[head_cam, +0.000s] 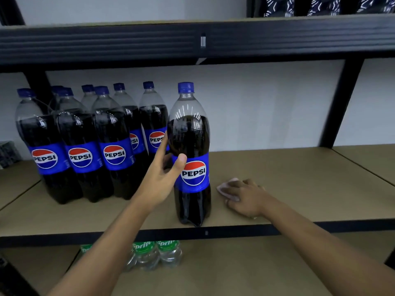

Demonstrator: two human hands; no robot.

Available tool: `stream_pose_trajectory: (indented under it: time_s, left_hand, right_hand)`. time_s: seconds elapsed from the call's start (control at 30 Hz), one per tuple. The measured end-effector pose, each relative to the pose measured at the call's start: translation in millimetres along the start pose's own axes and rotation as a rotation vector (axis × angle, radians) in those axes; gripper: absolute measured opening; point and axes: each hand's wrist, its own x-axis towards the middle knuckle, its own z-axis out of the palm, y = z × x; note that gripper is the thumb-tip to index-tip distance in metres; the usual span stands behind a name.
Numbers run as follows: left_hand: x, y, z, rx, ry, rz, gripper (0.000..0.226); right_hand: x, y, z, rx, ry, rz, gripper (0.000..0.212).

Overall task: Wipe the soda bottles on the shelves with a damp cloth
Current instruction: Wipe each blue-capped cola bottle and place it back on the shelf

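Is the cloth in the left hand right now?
No, the left hand grips the front bottle, while the cloth lies under the right hand on the shelf.

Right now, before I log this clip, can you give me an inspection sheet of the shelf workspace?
Surface: tan shelf board with a black front rail.
Job's things: front Pepsi bottle upright near the front edge; other Pepsi bottles grouped to the back left; pink cloth on the board.
Clutter: dark object at the far left, unclear.
Grippers: left hand grips the front Pepsi bottle; right hand rests on the pink cloth.
Cables: nothing seen.
Surroundings: Sprite bottles on the shelf below; white wall behind.
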Motion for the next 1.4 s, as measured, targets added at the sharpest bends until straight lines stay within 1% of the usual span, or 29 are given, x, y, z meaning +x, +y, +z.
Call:
stream_pose_trajectory:
  time_s: [0.07,0.13,0.2,0.23,0.27,0.33,0.37,0.43,0.5,0.53,0.57,0.6,0.67,0.73,0.77,0.87,0.93,1.03,1.13,1.2,1.3,1.4]
  left_hand:
    - [-1.3,-4.2,-1.8,-0.004,-0.035,0.007,0.08]
    - [-1.6,-7.6,-2.4,0.0,-0.047,0.017,0.089]
    - [-2.3,-9.0,-1.8,-0.014,-0.042,0.016,0.091]
    - [-2.6,-8.7,-0.6,-0.021,-0.034,0.01,0.089]
    - [-2.8,-9.0,0.5,-0.027,-0.025,0.005,0.085]
    - [-3.4,-8.2,3.8,-0.032,-0.018,0.011,0.077]
    - [-3.8,-7.9,5.6,-0.035,-0.016,0.018,0.076]
    - [-3.9,-7.0,10.6,-0.041,-0.022,0.03,0.077]
    - [-3.9,-5.9,16.7,-0.042,-0.037,0.042,0.074]
    - [-3.6,-5.5,18.6,-0.04,-0.048,0.039,0.071]
    - [-3.4,-5.2,19.7,-0.044,-0.062,0.029,0.069]
    - [-2.4,-5.7,19.4,-0.06,-0.069,0.012,0.067]
    - [-0.4,-4.8,16.2,-0.111,-0.067,-0.041,0.06]
    - [3.2,-4.3,11.9,-0.142,-0.067,-0.07,0.056]
    - [4.3,-3.4,10.8,-0.137,-0.073,-0.072,0.056]
    - [6.3,-0.1,9.1,-0.098,-0.116,-0.077,0.05]
    - [6.8,1.3,8.9,-0.099,-0.132,-0.086,0.047]
    - [7.6,1.9,10.7,-0.133,-0.114,-0.121,0.048]
    - [6.3,2.9,13.9,-0.155,-0.131,-0.156,0.048]
    - [5.5,3.3,15.5,-0.17,-0.141,-0.162,0.047]
    - [4.6,5.6,16.7,-0.192,-0.151,-0.17,0.048]
    - [4.7,5.8,17.2,-0.203,-0.148,-0.178,0.052]
  right_hand:
    - [2.7,10.0,1.9,0.031,0.014,-0.03,0.053]
    - [5.5,19.2,7.0,0.099,0.101,-0.102,0.046]
    - [3.6,21.4,11.3,0.185,0.201,-0.182,0.041]
    - [-0.1,18.8,10.8,0.269,0.236,-0.191,0.04]
    - [-6.6,14.0,8.2,0.404,0.248,-0.18,0.041]
    - [-24.7,-1.5,-5.1,0.737,0.295,-0.137,0.04]
    - [-32.7,-10.7,-12.8,0.888,0.362,-0.105,0.039]
    - [-48.3,-34.6,-32.5,1.123,0.56,-0.056,0.036]
    - [-53.8,-57.7,-50.9,1.287,0.735,-0.104,0.032]
    - [-54.0,-68.0,-58.5,1.327,0.804,-0.154,0.034]
    - [-54.8,-79.0,-66.2,1.303,0.853,-0.21,0.038]
    - [-52.0,-88.8,-70.1,1.202,0.9,-0.258,0.042]
    - [-45.4,-109.8,-70.3,0.912,0.99,-0.343,0.052]
    - [-33.6,-120.4,-48.5,0.669,1.118,-0.402,0.056]
    - [-27.3,-121.4,-30.8,0.606,1.16,-0.411,0.058]
    - [-21.4,-118.0,20.7,0.588,1.195,-0.363,0.063]
    - [-25.4,-113.2,29.3,0.565,1.192,-0.386,0.064]
    - [-23.2,-113.2,-13.5,0.529,1.234,-0.42,0.065]
    - [-18.4,-121.2,-68.4,0.55,1.3,-0.396,0.058]
    - [-17.7,-124.1,-75.3,0.536,1.339,-0.395,0.055]
    - [-18.4,-119.0,-38.7,0.501,1.375,-0.376,0.057]
    - [-28.0,-114.4,20.3,0.462,1.304,-0.346,0.068]
